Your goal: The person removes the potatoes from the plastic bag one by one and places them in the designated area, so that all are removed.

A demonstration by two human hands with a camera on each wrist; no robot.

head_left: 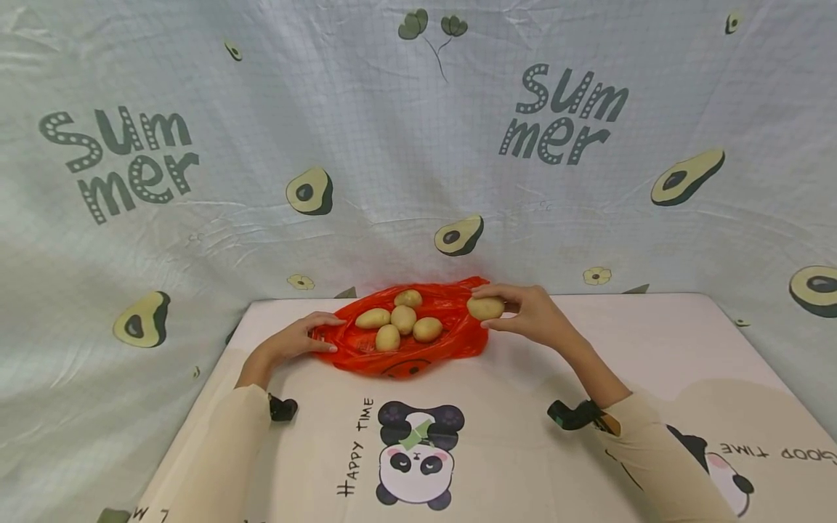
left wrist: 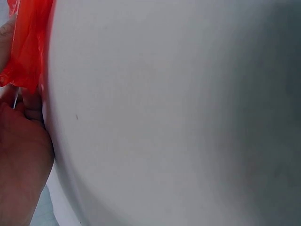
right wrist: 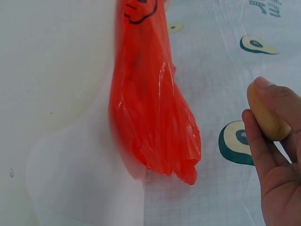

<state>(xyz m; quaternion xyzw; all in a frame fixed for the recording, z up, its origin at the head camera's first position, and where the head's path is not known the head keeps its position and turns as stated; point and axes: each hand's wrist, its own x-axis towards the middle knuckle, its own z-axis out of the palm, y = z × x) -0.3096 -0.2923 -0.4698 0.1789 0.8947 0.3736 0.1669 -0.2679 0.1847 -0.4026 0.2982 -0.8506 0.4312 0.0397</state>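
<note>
A red plastic bag [head_left: 467,341] lies spread open near the far edge of the table, with several potatoes [head_left: 403,319] on it. My left hand [head_left: 297,339] grips the bag's left edge between thumb and fingers. In the left wrist view, red plastic [left wrist: 29,52] passes between the thumb and the curled fingers of that hand. Above the bag's right end, my right hand [head_left: 526,312] holds one potato [head_left: 485,309] between thumb and fingertips. The right wrist view shows this potato [right wrist: 267,115] held up apart from the bag.
A pale cloth with panda prints [head_left: 418,457] covers the table [head_left: 516,436]. Right behind the table hangs a light curtain [head_left: 392,145] with avocado and lettering prints. Each wrist wears a small black camera [head_left: 283,409].
</note>
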